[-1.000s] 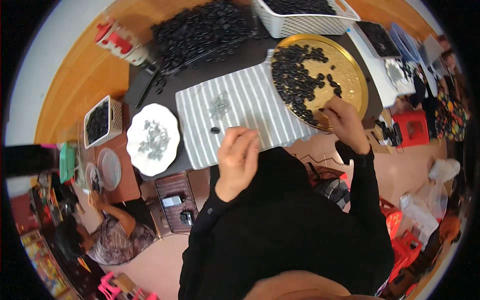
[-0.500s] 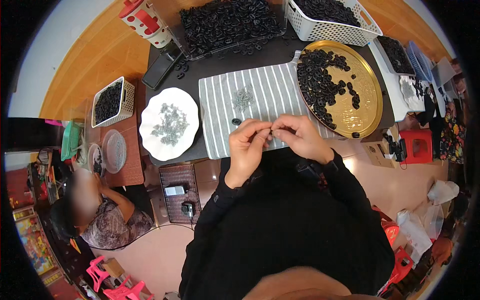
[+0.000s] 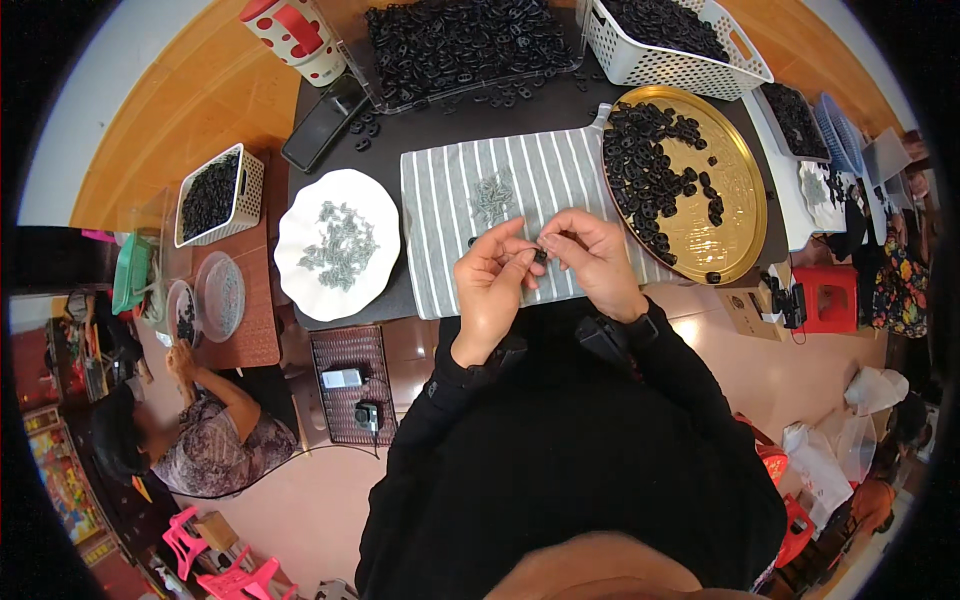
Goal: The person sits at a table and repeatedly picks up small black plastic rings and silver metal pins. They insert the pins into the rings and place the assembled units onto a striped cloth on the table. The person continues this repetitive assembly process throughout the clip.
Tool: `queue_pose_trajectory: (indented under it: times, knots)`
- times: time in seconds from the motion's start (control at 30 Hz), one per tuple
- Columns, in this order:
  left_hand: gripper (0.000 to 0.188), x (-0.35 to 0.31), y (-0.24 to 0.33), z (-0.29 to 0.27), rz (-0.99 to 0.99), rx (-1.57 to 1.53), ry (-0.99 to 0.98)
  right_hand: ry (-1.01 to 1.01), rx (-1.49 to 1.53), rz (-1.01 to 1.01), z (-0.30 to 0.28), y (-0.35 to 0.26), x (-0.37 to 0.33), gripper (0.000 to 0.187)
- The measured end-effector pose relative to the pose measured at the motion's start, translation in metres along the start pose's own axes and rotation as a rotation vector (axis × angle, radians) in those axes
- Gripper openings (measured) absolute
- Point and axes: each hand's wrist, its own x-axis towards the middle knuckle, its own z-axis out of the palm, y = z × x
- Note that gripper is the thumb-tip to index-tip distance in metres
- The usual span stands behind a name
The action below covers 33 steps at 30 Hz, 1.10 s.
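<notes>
My left hand (image 3: 488,285) pinches a small black plastic piece (image 3: 541,256) between thumb and fingertips, over the grey-and-white striped cloth (image 3: 430,215). Right beside it, my right hand (image 3: 598,265) has thumb and forefinger pressed together close to the piece; whatever sits in that pinch is too small to make out. Beyond my hands lies a little heap of slim silvery-grey parts (image 3: 491,200) on the cloth. Another black piece (image 3: 472,241) shows partly behind my left fingers. To the right, a round gold tray (image 3: 735,200) bears many black oval pieces with holes (image 3: 640,165).
A white scalloped plate (image 3: 300,215) with more silvery parts stands left. Behind are a clear bin of black pieces (image 3: 470,50), a white basket (image 3: 680,65), a phone (image 3: 322,125) and a dotted cup (image 3: 300,40). Another person (image 3: 220,430) sits at a side table on the left.
My hands have parted slightly and the black piece now shows at my left fingertips. The other person's head has lowered and their hands are together by the bowls.
</notes>
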Motion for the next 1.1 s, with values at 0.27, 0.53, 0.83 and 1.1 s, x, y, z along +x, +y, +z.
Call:
queue_pose_trajectory:
  times: [0.27,0.53,0.83,1.1]
  knots:
    - [0.035,-0.001,-0.002,0.0,0.014,-0.039,0.026,-0.017,-0.032,-0.032,0.005,-0.007,0.001,0.003]
    - [0.027,-0.002,-0.004,0.002,0.059,-0.05,0.063,0.014,-0.16,-0.129,0.013,-0.008,-0.001,0.003]
    - [0.021,-0.002,-0.005,0.005,0.08,-0.08,0.116,0.05,-0.09,-0.05,0.011,-0.011,-0.003,0.004]
    - [0.022,-0.003,-0.006,0.006,0.133,-0.072,0.104,0.032,-0.058,-0.093,0.014,0.002,-0.016,0.006]
